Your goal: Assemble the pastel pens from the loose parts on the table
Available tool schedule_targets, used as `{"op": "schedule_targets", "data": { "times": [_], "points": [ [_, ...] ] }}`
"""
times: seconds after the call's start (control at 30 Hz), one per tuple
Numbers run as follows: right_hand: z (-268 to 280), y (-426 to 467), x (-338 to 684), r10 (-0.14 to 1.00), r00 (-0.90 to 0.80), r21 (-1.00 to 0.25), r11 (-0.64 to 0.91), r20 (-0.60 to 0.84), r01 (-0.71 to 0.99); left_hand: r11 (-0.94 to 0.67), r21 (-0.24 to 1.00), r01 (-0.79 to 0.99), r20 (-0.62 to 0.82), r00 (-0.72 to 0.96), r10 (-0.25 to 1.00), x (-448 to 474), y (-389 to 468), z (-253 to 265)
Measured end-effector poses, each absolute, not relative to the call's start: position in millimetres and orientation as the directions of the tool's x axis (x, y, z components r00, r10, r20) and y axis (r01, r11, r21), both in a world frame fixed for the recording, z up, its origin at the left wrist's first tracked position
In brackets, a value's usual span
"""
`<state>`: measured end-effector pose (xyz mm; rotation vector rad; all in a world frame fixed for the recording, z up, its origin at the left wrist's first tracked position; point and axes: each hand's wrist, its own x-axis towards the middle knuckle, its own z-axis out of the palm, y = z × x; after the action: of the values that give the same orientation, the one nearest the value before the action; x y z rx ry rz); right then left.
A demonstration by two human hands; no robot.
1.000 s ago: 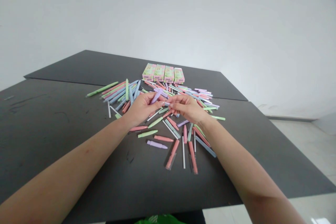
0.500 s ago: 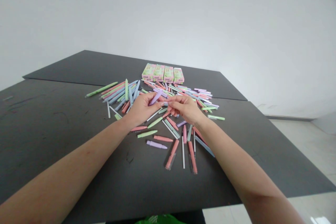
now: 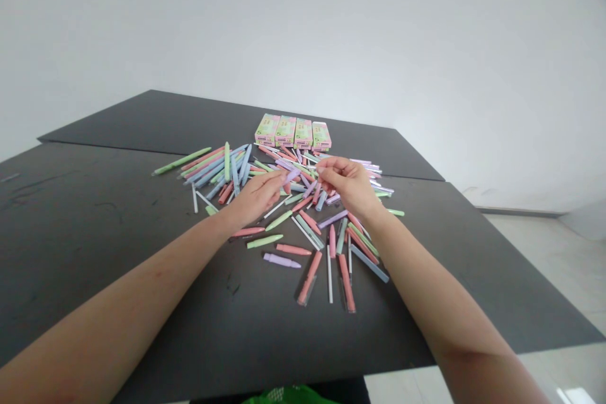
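Observation:
Over the middle of a pile of pastel pen parts, my left hand (image 3: pixel 262 196) is closed on a purple pen barrel (image 3: pixel 292 175), which sticks out past the fingertips toward the right. My right hand (image 3: pixel 349 182) hovers just to the right, its thumb and forefinger pinched together; whatever is between them is too small to make out. A gap separates the two hands. Below them lie a light green pen piece (image 3: pixel 279 221), a purple pen piece (image 3: pixel 282 260), a coral barrel with a clear cap (image 3: pixel 310 278) and a thin white refill (image 3: pixel 330 274).
Several pink and green boxes (image 3: pixel 284 131) stand in a row behind the pile. Assembled-looking pens (image 3: pixel 213 164) lie heaped at the left, with loose purple pieces and refills at the right. The dark table (image 3: pixel 142 252) has a seam across it, and a white wall rises behind.
My hands have come apart: the right moved right and slightly up from the left. The purple barrel in my left hand has tipped lower, pointing right.

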<state>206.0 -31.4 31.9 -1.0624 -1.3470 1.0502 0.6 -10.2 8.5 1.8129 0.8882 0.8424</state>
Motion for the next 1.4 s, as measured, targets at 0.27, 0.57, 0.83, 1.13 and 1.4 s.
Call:
{"op": "schedule_targets", "data": {
  "times": [0.27,0.57,0.83,1.13,1.4],
  "points": [
    [31,-33,207,0.966,-0.138,-0.952,0.242,0.219,0.188,-0.383,0.893,0.237,0.232,0.487,0.842,2,-8,5],
    [25,-33,205,0.965,-0.191,-0.929,0.230,0.180,0.289,-0.505,0.816,0.280,0.319,0.512,0.798,3,-10,13],
    [23,-30,205,0.969,-0.215,-0.956,0.172,0.121,0.237,-0.524,0.789,0.320,0.329,0.500,0.801,3,-9,11],
    [15,-27,205,0.954,-0.276,-0.977,0.159,0.114,0.145,-0.530,0.787,0.316,0.325,0.517,0.792,2,-6,7],
    [14,-28,203,0.942,-0.307,-0.974,0.182,0.135,0.132,-0.529,0.798,0.289,0.313,0.551,0.773,2,-7,9]
  ]
}}
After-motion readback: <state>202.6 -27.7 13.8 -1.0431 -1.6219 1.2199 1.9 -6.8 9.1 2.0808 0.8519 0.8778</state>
